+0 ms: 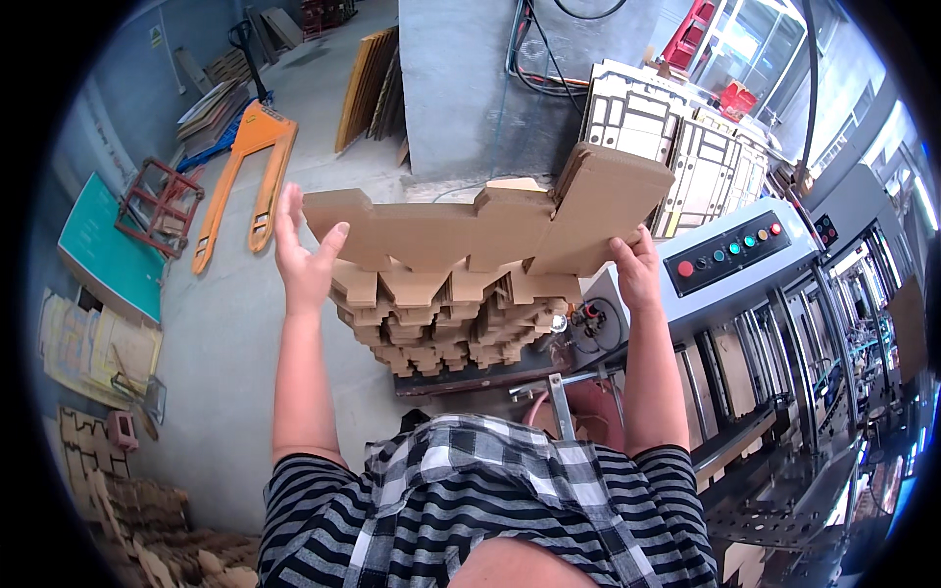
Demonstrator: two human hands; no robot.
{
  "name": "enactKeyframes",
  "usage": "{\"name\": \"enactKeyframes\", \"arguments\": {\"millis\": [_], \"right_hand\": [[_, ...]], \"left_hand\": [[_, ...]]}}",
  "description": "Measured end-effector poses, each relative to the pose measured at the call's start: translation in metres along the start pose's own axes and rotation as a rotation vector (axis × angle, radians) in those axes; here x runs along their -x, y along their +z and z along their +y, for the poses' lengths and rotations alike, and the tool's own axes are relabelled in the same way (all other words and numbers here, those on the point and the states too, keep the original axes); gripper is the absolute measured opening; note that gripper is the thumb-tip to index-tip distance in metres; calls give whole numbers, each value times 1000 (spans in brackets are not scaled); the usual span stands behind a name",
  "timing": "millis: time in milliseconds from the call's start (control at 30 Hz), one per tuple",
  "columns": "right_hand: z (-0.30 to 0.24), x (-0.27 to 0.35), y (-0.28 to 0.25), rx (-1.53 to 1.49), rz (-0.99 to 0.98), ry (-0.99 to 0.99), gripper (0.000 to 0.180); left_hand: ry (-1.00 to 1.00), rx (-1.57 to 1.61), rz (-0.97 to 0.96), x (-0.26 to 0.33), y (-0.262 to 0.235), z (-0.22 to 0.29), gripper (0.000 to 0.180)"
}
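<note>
A stack of brown die-cut cardboard blanks [421, 231] lies in front of me, their notched edges facing me. My right hand [639, 269] grips the right edge, its thumb on top and most of the fingers hidden beneath. My left hand [308, 257] is open beside the left edge. Its fingers stretch upward and its thumb lies at the corner of the blanks. Below them rises a taller, uneven pile of similar cardboard blanks [456, 328], standing on a dark base [470, 380].
At my right stands a machine with a button panel [730, 250] and metal rails. An orange pallet jack [257, 137] is on the floor ahead left. Patterned die boards [627, 113] lean at the back right. More cardboard pieces [147, 514] lie at the lower left.
</note>
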State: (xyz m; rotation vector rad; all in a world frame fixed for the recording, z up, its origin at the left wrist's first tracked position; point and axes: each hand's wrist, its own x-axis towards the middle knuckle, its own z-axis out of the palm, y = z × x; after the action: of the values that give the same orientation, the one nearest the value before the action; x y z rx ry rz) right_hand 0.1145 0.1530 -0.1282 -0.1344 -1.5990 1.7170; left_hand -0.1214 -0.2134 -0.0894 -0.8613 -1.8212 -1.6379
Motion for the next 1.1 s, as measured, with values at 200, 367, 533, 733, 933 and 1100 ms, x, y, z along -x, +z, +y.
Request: {"name": "enactKeyframes", "arguments": {"millis": [200, 367, 533, 733, 933, 1100], "right_hand": [[0, -2, -4, -1, -23, 9, 36], [2, -2, -4, -38, -48, 2, 35], [-9, 10, -19, -87, 19, -16, 34], [-81, 66, -66, 140, 210, -141, 44], [-128, 154, -110, 340, 509, -297, 60], [-149, 224, -147, 516, 687, -272, 52]], "left_hand": [[400, -561, -466, -17, 48, 90, 73], [294, -739, -868, -17, 94, 81, 54], [495, -551, -750, -14, 114, 87, 38], [660, -388, -786, -8, 164, 151, 36], [768, -177, -794, 55, 245, 205, 47], [891, 26, -878, 91, 295, 239, 44]]}}
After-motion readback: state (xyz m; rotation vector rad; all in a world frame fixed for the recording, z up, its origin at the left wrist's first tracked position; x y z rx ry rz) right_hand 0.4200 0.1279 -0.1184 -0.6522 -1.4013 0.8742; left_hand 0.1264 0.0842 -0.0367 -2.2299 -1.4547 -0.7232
